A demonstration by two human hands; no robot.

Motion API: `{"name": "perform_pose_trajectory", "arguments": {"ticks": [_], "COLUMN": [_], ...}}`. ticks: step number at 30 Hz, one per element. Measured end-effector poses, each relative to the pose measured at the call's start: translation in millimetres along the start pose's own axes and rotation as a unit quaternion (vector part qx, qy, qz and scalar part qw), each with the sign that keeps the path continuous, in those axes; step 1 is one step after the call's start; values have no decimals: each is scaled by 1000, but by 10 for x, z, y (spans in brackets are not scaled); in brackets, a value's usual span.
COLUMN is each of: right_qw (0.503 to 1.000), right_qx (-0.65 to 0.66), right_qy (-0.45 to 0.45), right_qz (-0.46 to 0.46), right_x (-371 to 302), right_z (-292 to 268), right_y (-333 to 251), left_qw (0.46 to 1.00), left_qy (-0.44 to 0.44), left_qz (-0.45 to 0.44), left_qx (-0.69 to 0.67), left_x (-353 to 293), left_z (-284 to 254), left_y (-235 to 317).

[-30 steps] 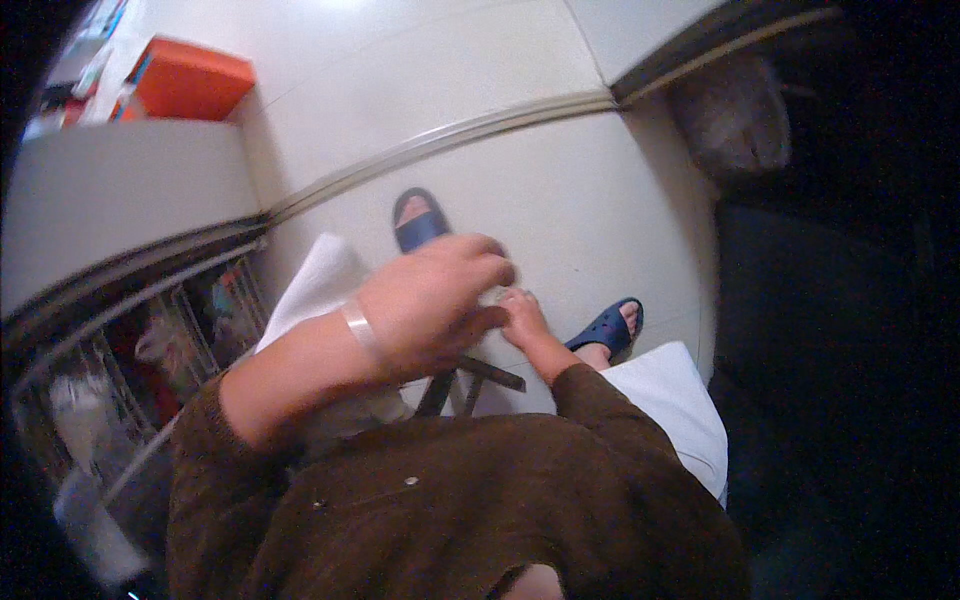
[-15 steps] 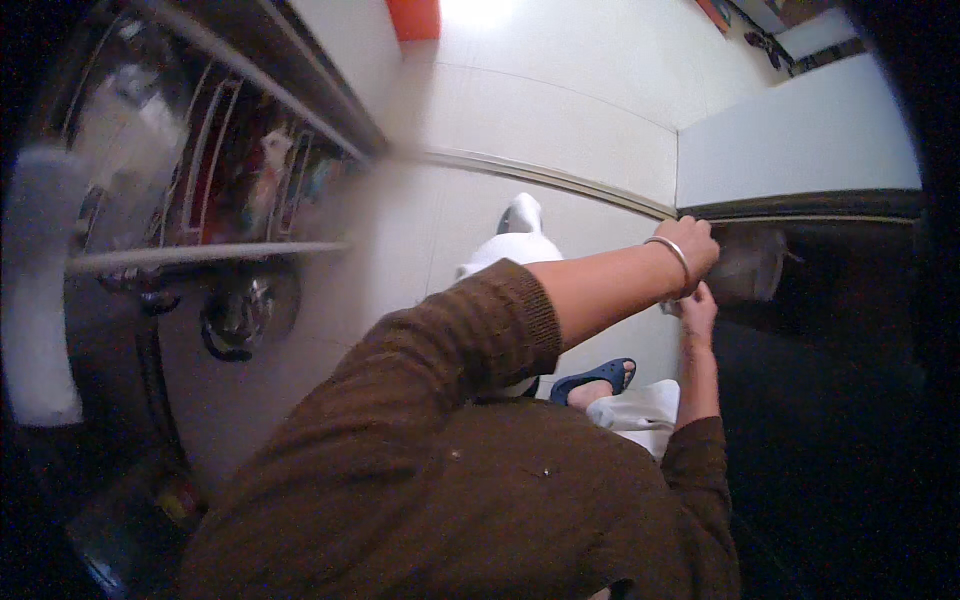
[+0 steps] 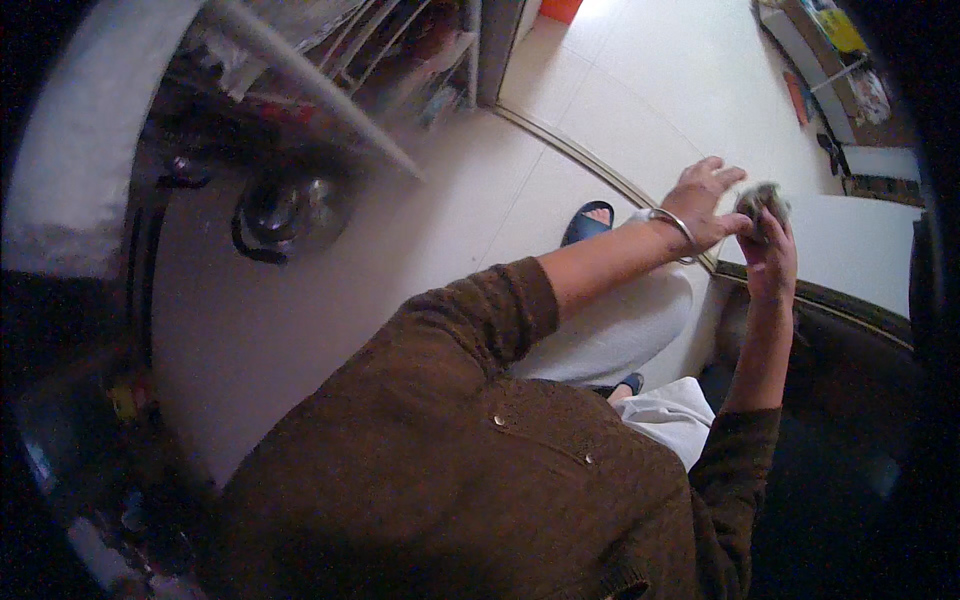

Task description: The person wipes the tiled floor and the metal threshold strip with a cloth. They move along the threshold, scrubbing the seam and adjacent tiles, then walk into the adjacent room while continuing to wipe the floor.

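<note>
My left hand [image 3: 703,200], with a silver bangle [image 3: 677,232] at its wrist, reaches across to the right. Its fingers are spread, and its thumb comes up beside a small crumpled grey-green wad [image 3: 763,203], whose kind I cannot make out. My right hand [image 3: 771,262] is raised on the far side of the left wrist, fingers closed round that wad. Whether the left thumb touches the wad is unclear.
On the left stands a rack [image 3: 330,95] with packed shelves, and a dark shiny rounded object [image 3: 285,215] below it. A floor track [image 3: 590,165] crosses the pale tiles toward a white panel [image 3: 850,240]. Further right, shelves [image 3: 850,80] hold goods. My feet wear blue sandals [image 3: 590,222].
The view has turned and I have stepped forward. My hands have moved up and away from the dark area by the panel. The wad now shows in my right hand; my left fingers have spread.
</note>
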State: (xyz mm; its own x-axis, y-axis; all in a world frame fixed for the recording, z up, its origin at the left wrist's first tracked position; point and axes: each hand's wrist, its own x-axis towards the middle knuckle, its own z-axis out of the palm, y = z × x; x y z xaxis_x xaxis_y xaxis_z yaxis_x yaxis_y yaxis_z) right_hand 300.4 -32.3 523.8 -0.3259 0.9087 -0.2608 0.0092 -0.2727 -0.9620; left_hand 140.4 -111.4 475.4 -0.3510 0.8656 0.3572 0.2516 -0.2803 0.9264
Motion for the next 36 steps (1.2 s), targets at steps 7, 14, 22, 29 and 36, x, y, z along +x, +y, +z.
{"name": "perform_pose_trajectory", "arguments": {"ticks": [7, 14, 22, 29, 36], "right_qw": [956, 945, 906, 930, 948], "right_qx": [-234, -294, -254, -221, -291], "right_qy": [-158, -44, 90, 42, 5], "right_qz": [85, 133, 325, 291, 131], "right_x": [82, -13, -1248, -1348, -1366], "right_z": [1225, -566, -1738, -1191, -997], "right_y": [15, 474, 1277, 1290, 867], "left_qw": [928, 848, 823, 721, 798], "left_qy": [75, 50, 54, -319, 85], "left_qz": [-293, -411, -451, -538, -585], "left_qx": [-217, 331, 340, 299, -120], "left_x": [-504, -1429, -2229, -2895, -1788], "left_z": [-1153, -2239, -1868, -1339, -2111], "left_y": [-833, -2736, -3445, -2889, -2340]}}
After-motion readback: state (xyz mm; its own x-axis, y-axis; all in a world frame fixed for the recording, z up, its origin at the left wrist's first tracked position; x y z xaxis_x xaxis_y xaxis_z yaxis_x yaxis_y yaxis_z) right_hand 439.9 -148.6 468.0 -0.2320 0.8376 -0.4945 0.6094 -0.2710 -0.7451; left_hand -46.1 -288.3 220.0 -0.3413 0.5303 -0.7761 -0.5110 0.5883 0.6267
